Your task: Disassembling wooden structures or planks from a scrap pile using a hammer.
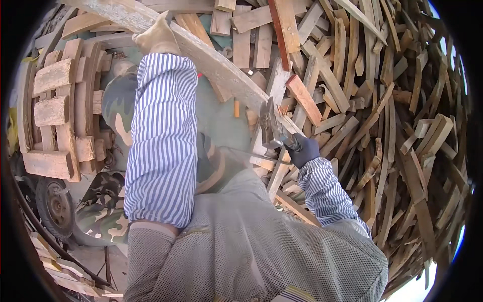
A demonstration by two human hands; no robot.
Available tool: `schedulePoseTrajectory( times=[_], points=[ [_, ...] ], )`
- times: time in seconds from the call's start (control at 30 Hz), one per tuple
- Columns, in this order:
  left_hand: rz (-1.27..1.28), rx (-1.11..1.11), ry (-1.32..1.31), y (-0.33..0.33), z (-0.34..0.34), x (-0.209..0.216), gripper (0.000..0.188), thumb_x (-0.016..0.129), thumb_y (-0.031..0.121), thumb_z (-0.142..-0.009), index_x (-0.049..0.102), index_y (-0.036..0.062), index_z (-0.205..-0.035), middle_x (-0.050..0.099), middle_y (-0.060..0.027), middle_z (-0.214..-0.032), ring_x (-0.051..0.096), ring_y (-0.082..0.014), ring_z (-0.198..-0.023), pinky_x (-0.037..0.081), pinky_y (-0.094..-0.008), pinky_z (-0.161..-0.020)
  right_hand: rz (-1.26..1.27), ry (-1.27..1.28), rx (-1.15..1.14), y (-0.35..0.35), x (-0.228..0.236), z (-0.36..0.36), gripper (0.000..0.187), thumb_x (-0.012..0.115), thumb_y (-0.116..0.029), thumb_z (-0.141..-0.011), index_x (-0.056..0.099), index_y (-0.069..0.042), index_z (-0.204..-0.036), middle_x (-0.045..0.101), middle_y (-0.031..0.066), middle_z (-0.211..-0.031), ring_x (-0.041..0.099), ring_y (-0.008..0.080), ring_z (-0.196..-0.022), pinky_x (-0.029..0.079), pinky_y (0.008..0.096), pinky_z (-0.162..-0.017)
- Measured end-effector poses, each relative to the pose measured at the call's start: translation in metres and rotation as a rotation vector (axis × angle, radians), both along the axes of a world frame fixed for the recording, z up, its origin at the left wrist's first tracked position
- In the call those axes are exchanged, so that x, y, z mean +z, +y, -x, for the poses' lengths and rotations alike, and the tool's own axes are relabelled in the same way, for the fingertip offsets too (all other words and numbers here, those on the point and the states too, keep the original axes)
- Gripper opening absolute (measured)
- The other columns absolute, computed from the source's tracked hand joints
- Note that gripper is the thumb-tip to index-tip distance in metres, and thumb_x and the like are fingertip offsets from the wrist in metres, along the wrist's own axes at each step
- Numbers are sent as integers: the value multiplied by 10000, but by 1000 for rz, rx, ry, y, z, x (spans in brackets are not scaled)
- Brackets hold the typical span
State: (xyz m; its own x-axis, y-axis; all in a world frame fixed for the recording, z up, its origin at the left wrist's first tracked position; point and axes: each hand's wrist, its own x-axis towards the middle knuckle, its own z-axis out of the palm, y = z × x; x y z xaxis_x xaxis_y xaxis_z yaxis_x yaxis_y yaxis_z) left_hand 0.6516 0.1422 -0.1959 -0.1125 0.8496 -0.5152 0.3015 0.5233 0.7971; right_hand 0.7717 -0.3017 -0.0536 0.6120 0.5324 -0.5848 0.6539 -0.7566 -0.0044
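Upper left: pale-gloved left hand [157, 39] curled over long weathered plank [221, 64]; right of centre: dark-gloved right hand [304, 151] fisted round metal-headed tool [270, 125]; rough timber strips [382, 126] heaped right.

I lose the long whitish wooden plank [221, 71] past the top edge, upper left. I can't tell how the fingers of the cream-gloved left hand [157, 39] sit. The dark-gloved right hand [304, 152] covers part of the grey metal-headed tool [271, 130]. The brown wooden slat heap [380, 118] meets the dark right rim, cut off.

a long, pale plank [219, 69] slants beneath a metal-headed tool [268, 125].
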Motion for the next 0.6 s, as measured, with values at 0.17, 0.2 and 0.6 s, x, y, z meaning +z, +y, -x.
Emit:
schedulePoseTrajectory(
  times=[0.17, 0.2, 0.6],
  points=[
    [-340, -245, 239, -6, 7, -10, 327, 467, 307, -1038, 624, 243, -1318, 694, -27, -1226, 612, -179, -1208, 396, -292, -1099, 72, -13, -4, -8, -16, -6, 284, 666, -295, -848, 670, -97, -1051, 701, 203, -967, 671, 381, -948, 534, 455, -795],
    [-381, -290, 312, -7, 9, -14, 327, 465, 296, -1039, 621, 244, -1321, 695, -25, -1225, 611, -175, -1210, 383, -298, -1109, 388, -118, -141, -11, -29, -24, 325, 678, -282, -837, 692, -80, -1092, 699, 228, -1001, 671, 382, -981, 538, 443, -810],
    [-493, -377, 521, 6, 6, -23, 337, 453, 203, -1040, 611, 258, -1333, 696, -10, -1222, 588, -147, -1242, 269, -343, -1184, 66, -41, -88, -64, -38, -23, 327, 641, -354, -852, 658, -122, -1082, 695, 218, -965, 666, 389, -960, 517, 483, -829]
  ],
)
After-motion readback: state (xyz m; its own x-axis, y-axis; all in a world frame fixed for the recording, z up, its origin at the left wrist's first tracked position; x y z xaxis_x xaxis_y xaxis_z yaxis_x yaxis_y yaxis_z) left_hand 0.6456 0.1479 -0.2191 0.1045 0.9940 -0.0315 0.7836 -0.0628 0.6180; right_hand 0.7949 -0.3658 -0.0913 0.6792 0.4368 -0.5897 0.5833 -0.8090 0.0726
